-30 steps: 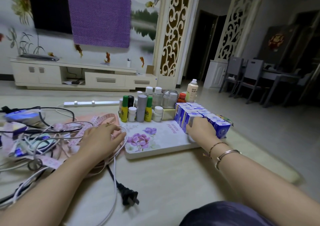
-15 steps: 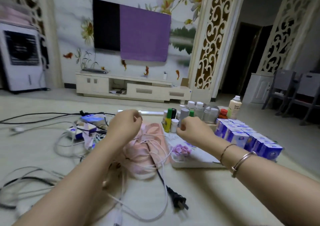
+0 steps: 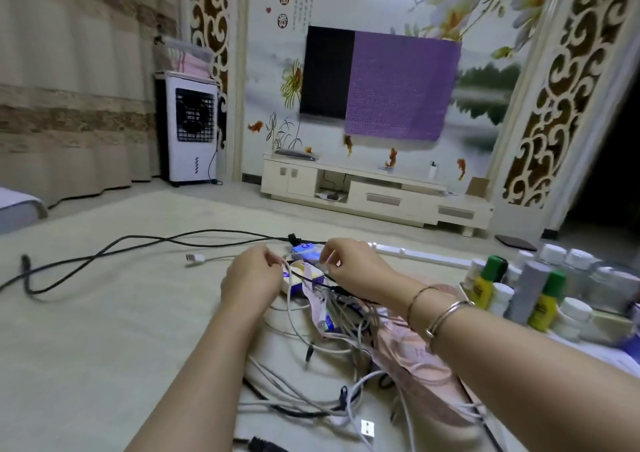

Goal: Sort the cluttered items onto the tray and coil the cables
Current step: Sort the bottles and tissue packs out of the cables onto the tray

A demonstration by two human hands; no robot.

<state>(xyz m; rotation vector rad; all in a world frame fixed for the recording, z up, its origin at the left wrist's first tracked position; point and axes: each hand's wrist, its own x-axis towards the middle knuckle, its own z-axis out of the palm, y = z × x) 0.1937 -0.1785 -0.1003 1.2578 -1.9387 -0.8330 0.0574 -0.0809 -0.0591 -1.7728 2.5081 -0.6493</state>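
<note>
A tangle of white and black cables (image 3: 332,344) lies on the floor in front of me, over a pink measuring tape (image 3: 415,358) and small blue-and-white boxes (image 3: 304,278). My left hand (image 3: 251,278) pinches a thin white cable at the top of the tangle. Just to its right, my right hand (image 3: 353,266) pinches a cable with curled fingers. The tray (image 3: 588,351) with bottles (image 3: 540,295) shows at the right edge.
A long black cable (image 3: 114,250) runs off to the left across the floor, with a white USB cable (image 3: 195,258) beside it. A white power strip (image 3: 422,255) lies behind the tangle. A TV cabinet (image 3: 374,195) and an air cooler (image 3: 190,129) stand along the far wall.
My view swung left, away from the tray. Both hands moved from the tray area to the cable tangle, and each now pinches a cable.
</note>
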